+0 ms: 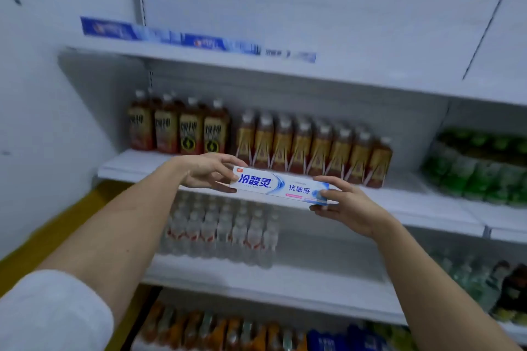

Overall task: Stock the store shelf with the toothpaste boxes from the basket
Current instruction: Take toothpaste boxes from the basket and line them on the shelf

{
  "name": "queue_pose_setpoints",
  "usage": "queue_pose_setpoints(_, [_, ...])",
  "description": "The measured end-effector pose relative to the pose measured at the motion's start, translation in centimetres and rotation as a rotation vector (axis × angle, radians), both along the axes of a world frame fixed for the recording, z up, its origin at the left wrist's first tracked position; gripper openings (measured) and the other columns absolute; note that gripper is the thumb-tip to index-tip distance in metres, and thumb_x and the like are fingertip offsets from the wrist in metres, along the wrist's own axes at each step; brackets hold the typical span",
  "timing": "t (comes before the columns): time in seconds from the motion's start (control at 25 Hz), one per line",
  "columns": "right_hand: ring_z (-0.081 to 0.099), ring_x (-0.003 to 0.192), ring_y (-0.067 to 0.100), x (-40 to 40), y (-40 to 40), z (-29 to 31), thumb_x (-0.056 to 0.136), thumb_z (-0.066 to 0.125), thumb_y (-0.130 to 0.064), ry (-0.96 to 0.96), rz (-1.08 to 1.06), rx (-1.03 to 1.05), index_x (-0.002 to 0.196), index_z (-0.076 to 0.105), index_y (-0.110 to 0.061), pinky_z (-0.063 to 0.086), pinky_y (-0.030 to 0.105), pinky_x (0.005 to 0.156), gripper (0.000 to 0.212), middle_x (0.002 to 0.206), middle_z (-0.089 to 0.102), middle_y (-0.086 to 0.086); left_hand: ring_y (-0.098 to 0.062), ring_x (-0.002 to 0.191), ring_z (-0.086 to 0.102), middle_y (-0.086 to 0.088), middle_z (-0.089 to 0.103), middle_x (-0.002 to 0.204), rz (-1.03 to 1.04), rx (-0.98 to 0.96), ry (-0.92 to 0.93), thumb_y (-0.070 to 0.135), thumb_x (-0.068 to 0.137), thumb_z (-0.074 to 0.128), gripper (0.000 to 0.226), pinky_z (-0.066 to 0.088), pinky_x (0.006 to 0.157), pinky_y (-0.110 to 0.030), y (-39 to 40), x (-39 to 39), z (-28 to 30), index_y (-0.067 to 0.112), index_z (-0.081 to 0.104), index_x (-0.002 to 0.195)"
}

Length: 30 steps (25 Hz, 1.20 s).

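Observation:
A white and blue toothpaste box (281, 186) is held level in front of the shelves, at the height of the tea bottles. My left hand (206, 171) grips its left end and my right hand (346, 204) grips its right end. On the top shelf (370, 77) a row of toothpaste boxes (182, 37) lies end to end along the left part, blurred. The basket is out of view.
Brown tea bottles (256, 137) fill the second shelf, with green bottles (479, 165) to the right. Clear water bottles (222, 231) stand on the shelf below. Orange and blue bottles (256, 333) sit at the bottom. A white wall (42, 122) is at the left.

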State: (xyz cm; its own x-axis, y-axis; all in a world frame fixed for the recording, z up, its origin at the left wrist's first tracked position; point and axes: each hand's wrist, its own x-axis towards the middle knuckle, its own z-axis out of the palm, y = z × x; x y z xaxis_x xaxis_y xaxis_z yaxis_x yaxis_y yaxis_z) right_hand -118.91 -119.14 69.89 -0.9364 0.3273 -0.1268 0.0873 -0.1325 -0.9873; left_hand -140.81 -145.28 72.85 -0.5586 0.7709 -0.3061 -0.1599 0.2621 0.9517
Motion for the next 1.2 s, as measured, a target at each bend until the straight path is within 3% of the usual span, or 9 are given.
queue_pose_setpoints(0.28, [0.069, 0.073, 0.022, 1.0, -0.4, 13.3, 0.089, 0.065, 0.001, 0.233, -0.062, 0.264, 0.125, 0.059, -0.018, 0.061, 0.034, 0.076, 0.042, 0.112, 0.068, 0.015, -0.022, 0.097, 0.070, -0.017, 0.070, 0.111, 0.027, 0.317, 0.209, -0.006, 0.089, 0.060, 0.030, 0.061, 0.075, -0.032, 0.6, 0.6, 13.1, 0.008, 0.065, 0.115])
queue_pose_setpoints(0.4, [0.072, 0.084, 0.025, 0.1, 0.4, 16.3, 0.085, 0.069, 0.003, 0.264, -0.089, 0.318, 0.126, 0.058, -0.020, 0.060, 0.032, 0.074, 0.048, 0.109, 0.071, 0.014, -0.024, 0.101, 0.067, -0.016, 0.068, 0.114, 0.076, 0.403, 0.274, -0.008, 0.087, 0.062, 0.033, 0.060, 0.081, -0.033, 1.9, 0.4, 15.8, 0.010, 0.068, 0.113])
queue_pose_setpoints(0.6, [0.071, 0.082, 0.027, -2.1, 3.8, 20.3, 0.086, 0.067, 0.005, 0.365, -0.164, 0.384, 0.123, 0.057, -0.018, 0.061, 0.033, 0.076, 0.045, 0.106, 0.069, 0.016, -0.031, 0.108, 0.066, -0.019, 0.062, 0.123, 0.157, 0.404, 0.396, -0.016, 0.075, 0.070, 0.049, 0.058, 0.084, -0.034, 6.0, -0.5, 18.9, 0.012, 0.067, 0.116])
queue_pose_setpoints(0.8, [0.065, 0.074, 0.027, -4.6, 9.8, 23.9, 0.088, 0.067, -0.001, 0.369, -0.179, 0.489, 0.126, 0.055, -0.014, 0.059, 0.037, 0.077, 0.042, 0.103, 0.068, 0.019, -0.027, 0.101, 0.067, -0.017, 0.060, 0.119, 0.258, 0.415, 0.530, -0.012, 0.082, 0.067, 0.046, 0.060, 0.079, -0.030, 12.0, -1.4, 21.2, 0.013, 0.064, 0.121])
queue_pose_setpoints(1.0, [0.055, 0.068, 0.017, -7.1, 14.9, 25.5, 0.097, 0.058, -0.027, 0.224, -0.190, 0.674, 0.125, 0.059, -0.015, 0.047, 0.027, 0.063, 0.030, 0.093, 0.063, 0.008, -0.020, 0.089, 0.066, -0.015, 0.064, 0.104, 0.304, 0.377, 0.534, -0.002, 0.090, 0.065, 0.040, 0.058, 0.085, -0.029, 17.4, -2.7, 21.7, 0.003, 0.056, 0.129])
queue_pose_setpoints(1.12, [0.050, 0.065, 0.017, -8.3, 17.2, 25.9, 0.099, 0.051, -0.039, 0.137, -0.170, 0.728, 0.116, 0.066, -0.008, 0.043, 0.026, 0.059, 0.038, 0.092, 0.065, 0.009, -0.022, 0.099, 0.064, -0.019, 0.064, 0.117, 0.304, 0.294, 0.514, 0.013, 0.093, 0.065, 0.035, 0.058, 0.084, -0.031, 19.1, -4.1, 21.9, 0.000, 0.058, 0.125])
queue_pose_setpoints(1.2, [0.049, 0.063, 0.017, -9.0, 18.1, 25.8, 0.098, 0.050, -0.041, 0.105, -0.179, 0.730, 0.113, 0.067, -0.008, 0.042, 0.026, 0.057, 0.040, 0.091, 0.066, 0.011, -0.019, 0.091, 0.065, -0.017, 0.066, 0.120, 0.299, 0.249, 0.532, 0.018, 0.093, 0.066, 0.032, 0.057, 0.075, -0.026, 19.7, -4.7, 21.9, 0.002, 0.063, 0.120])
